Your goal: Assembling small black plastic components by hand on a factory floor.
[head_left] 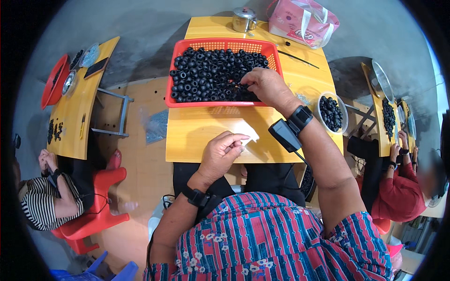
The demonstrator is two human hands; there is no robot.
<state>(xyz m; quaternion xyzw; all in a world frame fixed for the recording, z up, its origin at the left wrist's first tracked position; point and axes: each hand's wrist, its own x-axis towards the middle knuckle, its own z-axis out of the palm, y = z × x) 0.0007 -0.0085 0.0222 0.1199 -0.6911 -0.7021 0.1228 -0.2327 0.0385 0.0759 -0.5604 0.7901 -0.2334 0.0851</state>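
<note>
A red plastic basket [225, 104] full of small black ring-shaped pieces [201, 75] stands on the yellow table [197, 136] in front of me. My right hand [269, 89] reaches over the basket's near right side. Its thumb and fingers pinch together down among the black pieces; what lies between them is hidden. Closer to me, at the table's front edge, is my left hand [221, 153]. Thumb and forefinger are pressed together there, and anything they hold is too small to make out.
A clear tub [346, 122] of black pieces stands right of my right forearm. Farther back are a metal cup [244, 19], a pink bag [303, 23] and a thin dark stick [298, 59]. Other people work at yellow tables on the left [70, 126] and right [383, 136].
</note>
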